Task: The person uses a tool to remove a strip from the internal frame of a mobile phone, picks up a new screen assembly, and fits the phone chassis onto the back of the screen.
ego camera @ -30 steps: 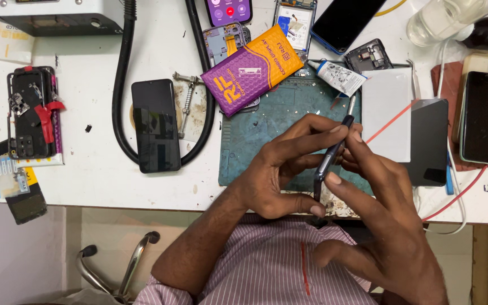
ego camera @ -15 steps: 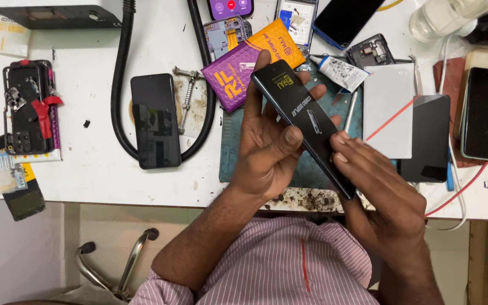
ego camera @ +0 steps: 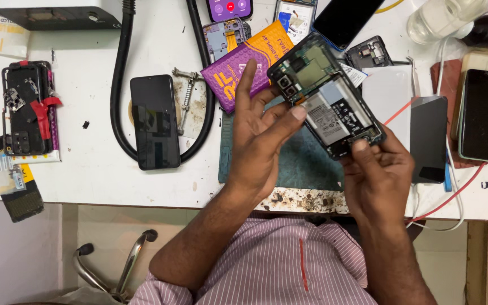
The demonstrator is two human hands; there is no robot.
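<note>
I hold an opened smartphone (ego camera: 326, 101) with its back cover off, so the battery and circuit board face up. It is tilted above a teal work mat (ego camera: 289, 164). My right hand (ego camera: 377, 169) grips the phone's lower end from below. My left hand (ego camera: 261, 135) holds its left edge, thumb resting on the frame near the battery, fingers spread behind it. A purple and orange packet (ego camera: 244, 62) lies just beyond my left fingers.
A black phone (ego camera: 155, 121) lies screen up inside a loop of black hose (ego camera: 121, 85). A dismantled phone with red parts (ego camera: 26, 107) sits at the left. Other phones (ego camera: 484, 116), a grey panel (ego camera: 429, 138), a bottle (ego camera: 453, 17) and red wire (ego camera: 453, 195) crowd the right side.
The phone has turned over in my hands: edge-on a second ago, then its dark face up, and now its open inside faces the camera.
</note>
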